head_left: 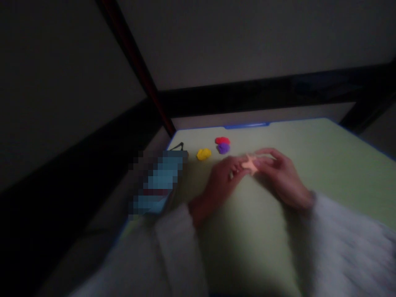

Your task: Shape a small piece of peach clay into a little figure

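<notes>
Between my two hands is a small pale-orange star shape (250, 164), held up over the pale green table. My left hand (221, 179) pinches its left side between thumb and fingers. From the right, my right hand (280, 173) grips the star's other side with thumb and fingertips. Beyond my left hand lie a yellow lump (203, 154), a purple lump (223, 148) and a red lump (222, 140), which look like modelling clay. The purple lump touches or overlaps the red one. Blur hides the star's finer detail.
A blurred-out light-blue flat item (163, 177) lies at the table's left edge, with a thin dark object (177, 146) just behind it. The pale green table (324, 165) has a blue rim and a blue strip (247, 125) at its far edge. A wall stands behind.
</notes>
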### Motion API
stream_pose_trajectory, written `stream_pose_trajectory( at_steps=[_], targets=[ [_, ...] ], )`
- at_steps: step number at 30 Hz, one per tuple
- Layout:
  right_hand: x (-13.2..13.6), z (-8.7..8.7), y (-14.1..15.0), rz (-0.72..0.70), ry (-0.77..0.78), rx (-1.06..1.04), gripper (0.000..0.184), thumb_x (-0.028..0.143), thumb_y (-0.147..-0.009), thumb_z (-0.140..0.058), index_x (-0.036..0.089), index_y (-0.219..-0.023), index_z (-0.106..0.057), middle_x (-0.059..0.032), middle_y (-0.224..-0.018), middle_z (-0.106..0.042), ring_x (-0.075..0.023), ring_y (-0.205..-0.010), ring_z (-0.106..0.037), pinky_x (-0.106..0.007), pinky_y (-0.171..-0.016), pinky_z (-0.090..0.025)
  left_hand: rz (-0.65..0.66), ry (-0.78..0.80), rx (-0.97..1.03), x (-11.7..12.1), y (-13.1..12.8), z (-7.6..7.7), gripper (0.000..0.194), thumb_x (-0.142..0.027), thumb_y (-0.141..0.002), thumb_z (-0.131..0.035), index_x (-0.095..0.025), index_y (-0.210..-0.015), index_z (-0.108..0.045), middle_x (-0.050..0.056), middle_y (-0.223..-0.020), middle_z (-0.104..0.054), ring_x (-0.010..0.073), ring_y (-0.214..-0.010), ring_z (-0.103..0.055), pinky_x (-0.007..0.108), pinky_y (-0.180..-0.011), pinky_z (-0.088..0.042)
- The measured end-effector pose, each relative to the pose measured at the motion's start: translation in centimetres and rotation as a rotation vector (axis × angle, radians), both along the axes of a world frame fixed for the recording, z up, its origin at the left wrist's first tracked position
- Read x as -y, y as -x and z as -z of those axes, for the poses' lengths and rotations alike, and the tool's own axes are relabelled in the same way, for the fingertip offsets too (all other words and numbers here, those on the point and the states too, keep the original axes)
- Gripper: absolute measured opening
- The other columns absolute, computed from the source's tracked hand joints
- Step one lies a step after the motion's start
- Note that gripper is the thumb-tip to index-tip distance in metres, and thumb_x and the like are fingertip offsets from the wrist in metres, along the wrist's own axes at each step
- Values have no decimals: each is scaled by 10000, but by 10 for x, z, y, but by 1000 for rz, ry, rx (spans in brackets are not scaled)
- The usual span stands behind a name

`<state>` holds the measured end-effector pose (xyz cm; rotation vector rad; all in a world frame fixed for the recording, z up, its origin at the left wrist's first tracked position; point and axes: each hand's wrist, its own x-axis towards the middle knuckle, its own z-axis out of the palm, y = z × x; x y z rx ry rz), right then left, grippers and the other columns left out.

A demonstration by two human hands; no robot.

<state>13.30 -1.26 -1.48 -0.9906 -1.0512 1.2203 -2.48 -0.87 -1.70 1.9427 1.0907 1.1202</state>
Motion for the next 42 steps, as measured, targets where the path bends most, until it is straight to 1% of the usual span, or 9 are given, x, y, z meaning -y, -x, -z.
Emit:
stream_pose_trajectory(
  at_steps=[6,12,16,20,23,28,30,35,42],
  targets=[
    [3,-4,2,-14,37,-11,321,241,-610,-771,188,-873,-594,5,-679,-696,-125,-615,-644,-231,-578,-471,-74,-49,11,0,1,4,182,-316,-786,-583,-212,-891,-690,21,-809,-653,112,-684,-570,213,-625,-448],
    [4,-3,2,-34,29,-12,321,253,-619,-763,195,-889,-598,-4,-713,-705,-132,-616,-647,-247,-578,-483,-111,-70,19,1,-1,4,172,-311,-787,-584,-203,-854,-700,22,-771,-663,103,-661,-573,202,-615,-447],
    [3,-2,2,-26,46,-47,317,236,-605,-771,196,-868,-600,16,-688,-691,-113,-586,-624,-227,-556,-469,-85,-125,19,2,-1,2,219,-295,-760,-621,-213,-953,-684,30,-864,-673,101,-694,-574,193,-605,-436],
    [4,-3,3,-76,50,-42,316,236,-615,-766,193,-878,-597,22,-675,-675,-117,-620,-626,-226,-569,-468,-49,-194,4,2,1,0,148,-272,-786,-593,-195,-844,-706,31,-786,-668,113,-738,-578,229,-716,-447],
    [4,-3,3,-63,46,-23,328,253,-607,-770,194,-877,-594,13,-685,-681,-126,-614,-629,-234,-555,-471,-62,-121,42,1,0,0,148,-283,-775,-603,-190,-832,-703,27,-774,-663,103,-691,-567,213,-638,-443],
    [3,-2,1,34,-30,23,324,275,-615,-766,201,-868,-577,9,-675,-690,-127,-577,-636,-229,-520,-470,-44,186,300,-6,-2,6,229,-357,-760,-592,-175,-877,-667,-1,-683,-624,72,-531,-514,178,-451,-391],
    [3,-2,1,46,-55,54,307,276,-626,-759,198,-857,-573,0,-686,-694,-131,-588,-642,-228,-514,-471,-18,260,350,-9,-2,8,252,-380,-772,-568,-162,-859,-657,-9,-638,-603,69,-505,-508,172,-415,-372],
    [5,-5,2,55,-87,122,318,294,-608,-776,190,-825,-569,-8,-675,-698,-140,-609,-655,-237,-550,-489,-13,323,300,-12,-1,10,224,-346,-742,-602,-135,-795,-660,-17,-567,-581,62,-462,-488,169,-400,-377],
    [6,-5,5,53,-49,144,331,310,-594,-783,193,-817,-568,-5,-655,-695,-143,-579,-652,-235,-523,-481,-54,295,275,-9,-4,6,165,-286,-720,-629,-123,-716,-656,-14,-539,-581,59,-438,-481,167,-393,-378]
  ],
)
